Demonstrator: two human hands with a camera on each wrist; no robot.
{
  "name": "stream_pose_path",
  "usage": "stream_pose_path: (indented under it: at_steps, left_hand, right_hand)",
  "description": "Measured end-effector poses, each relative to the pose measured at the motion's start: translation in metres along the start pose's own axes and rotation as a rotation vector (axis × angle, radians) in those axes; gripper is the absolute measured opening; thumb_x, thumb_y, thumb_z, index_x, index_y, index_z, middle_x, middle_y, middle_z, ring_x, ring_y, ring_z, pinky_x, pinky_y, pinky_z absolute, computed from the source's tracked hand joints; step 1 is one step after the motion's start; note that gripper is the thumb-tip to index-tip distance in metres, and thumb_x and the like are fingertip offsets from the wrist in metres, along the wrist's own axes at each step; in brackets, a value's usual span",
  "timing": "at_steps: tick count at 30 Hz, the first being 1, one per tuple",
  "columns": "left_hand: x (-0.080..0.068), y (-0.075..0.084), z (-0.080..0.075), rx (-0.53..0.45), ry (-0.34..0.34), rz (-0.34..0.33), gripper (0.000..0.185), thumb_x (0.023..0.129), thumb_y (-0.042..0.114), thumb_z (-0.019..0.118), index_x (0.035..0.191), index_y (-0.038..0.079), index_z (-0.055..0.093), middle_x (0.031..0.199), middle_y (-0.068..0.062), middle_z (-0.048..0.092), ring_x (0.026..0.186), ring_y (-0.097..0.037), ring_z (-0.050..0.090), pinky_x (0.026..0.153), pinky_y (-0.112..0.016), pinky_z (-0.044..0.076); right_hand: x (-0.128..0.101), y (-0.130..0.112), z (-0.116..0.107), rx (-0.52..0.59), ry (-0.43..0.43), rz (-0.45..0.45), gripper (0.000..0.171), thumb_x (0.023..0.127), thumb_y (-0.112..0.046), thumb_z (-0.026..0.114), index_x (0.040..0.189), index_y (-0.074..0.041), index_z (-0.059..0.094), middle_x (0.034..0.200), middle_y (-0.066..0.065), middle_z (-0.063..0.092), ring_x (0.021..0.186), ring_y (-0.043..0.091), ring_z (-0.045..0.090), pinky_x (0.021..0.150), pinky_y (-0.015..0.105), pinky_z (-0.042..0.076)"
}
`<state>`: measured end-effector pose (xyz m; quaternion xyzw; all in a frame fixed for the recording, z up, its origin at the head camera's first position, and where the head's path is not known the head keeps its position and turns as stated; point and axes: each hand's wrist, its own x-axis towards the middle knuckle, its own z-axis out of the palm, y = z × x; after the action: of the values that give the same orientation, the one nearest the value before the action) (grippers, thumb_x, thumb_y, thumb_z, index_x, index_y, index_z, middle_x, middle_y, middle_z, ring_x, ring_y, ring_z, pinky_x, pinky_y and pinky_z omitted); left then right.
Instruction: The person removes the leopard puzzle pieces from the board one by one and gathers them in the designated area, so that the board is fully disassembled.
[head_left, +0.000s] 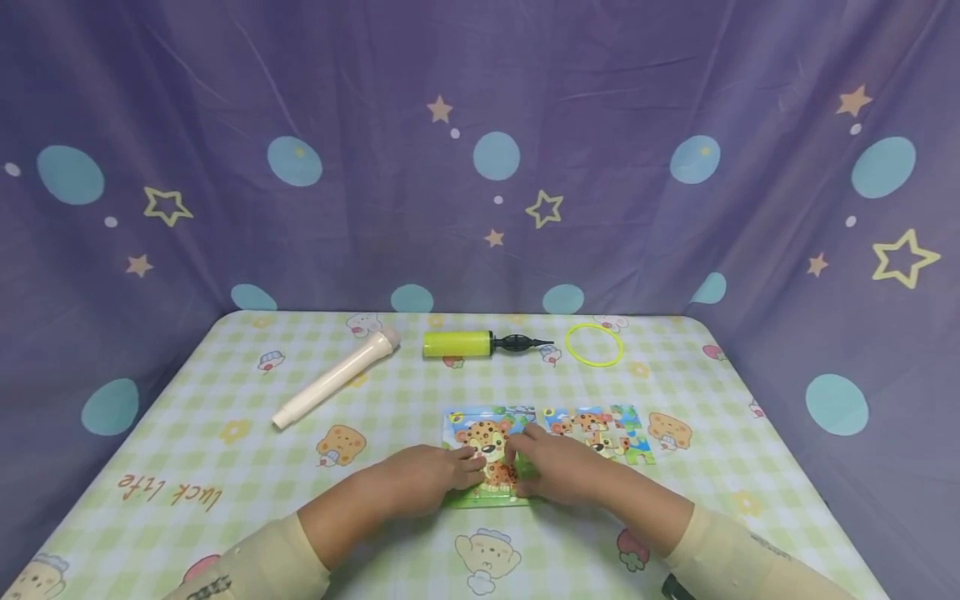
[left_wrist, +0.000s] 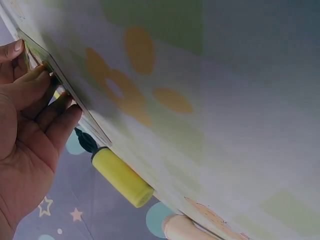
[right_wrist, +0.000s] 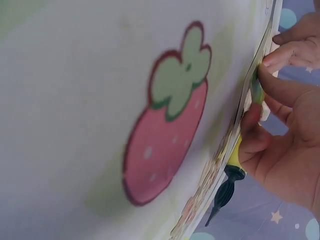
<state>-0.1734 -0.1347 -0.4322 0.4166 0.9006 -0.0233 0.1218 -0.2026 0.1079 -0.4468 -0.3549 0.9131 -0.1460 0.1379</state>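
A jigsaw puzzle board [head_left: 487,429] with a spotted leopard cub picture lies flat on the table, partly hidden by both hands. My left hand [head_left: 423,481] rests its fingertips on the board's left and middle part; in the left wrist view the left hand [left_wrist: 30,130] has its fingers extended along the puzzle. My right hand [head_left: 562,467] is over the board's right side. Between its thumb and finger, a small green-blue puzzle piece [right_wrist: 257,91] is pinched. Right beside the board, loose leopard puzzle pieces [head_left: 633,433] lie in a second, gappy picture.
Behind the puzzle lies a yellow hand pump [head_left: 457,344] with a black nozzle. A yellow ring [head_left: 594,345] is to its right. A pale tapered tube [head_left: 333,379] lies slanted at the back left. The table [head_left: 300,500] wears a checked cloth, with a purple curtain [head_left: 600,250] behind.
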Motion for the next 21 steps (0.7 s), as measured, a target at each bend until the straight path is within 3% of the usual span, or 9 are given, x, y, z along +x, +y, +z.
stream_pose_path:
  at_steps: [6, 13, 21]
  left_hand:
    - [0.0, 0.0, -0.002, -0.018, -0.032, -0.004, 0.067, 0.079, -0.01, 0.05, 0.136, 0.025, 0.048, 0.144, 0.007, 0.038, 0.133, -0.016, 0.034, 0.101, -0.035, 0.038]
    - [0.001, 0.001, -0.001, 0.029, -0.032, 0.021, 0.064, 0.082, -0.008, 0.049, 0.137, 0.024, 0.047, 0.144, 0.006, 0.038, 0.133, -0.016, 0.034, 0.101, -0.032, 0.038]
    - [0.0, -0.002, 0.0, 0.049, -0.032, 0.045, 0.053, 0.09, 0.001, 0.047, 0.138, 0.023, 0.045, 0.145, 0.004, 0.037, 0.133, -0.018, 0.034, 0.103, -0.034, 0.036]
  right_hand:
    - [-0.002, 0.009, -0.005, 0.164, -0.013, 0.044, 0.031, 0.085, -0.032, 0.067, 0.109, -0.032, 0.048, 0.087, -0.014, 0.054, 0.071, 0.005, 0.053, 0.062, 0.026, 0.045]
    - [-0.016, 0.028, -0.024, 0.285, 0.057, -0.007, 0.01, 0.09, -0.029, 0.059, 0.1, -0.03, 0.056, 0.079, -0.01, 0.056, 0.065, 0.009, 0.05, 0.057, 0.027, 0.045]
    - [-0.046, 0.06, -0.047, 0.433, 0.015, 0.046, 0.009, 0.092, -0.03, 0.057, 0.1, -0.025, 0.057, 0.079, -0.002, 0.06, 0.065, 0.028, 0.061, 0.056, 0.033, 0.05]
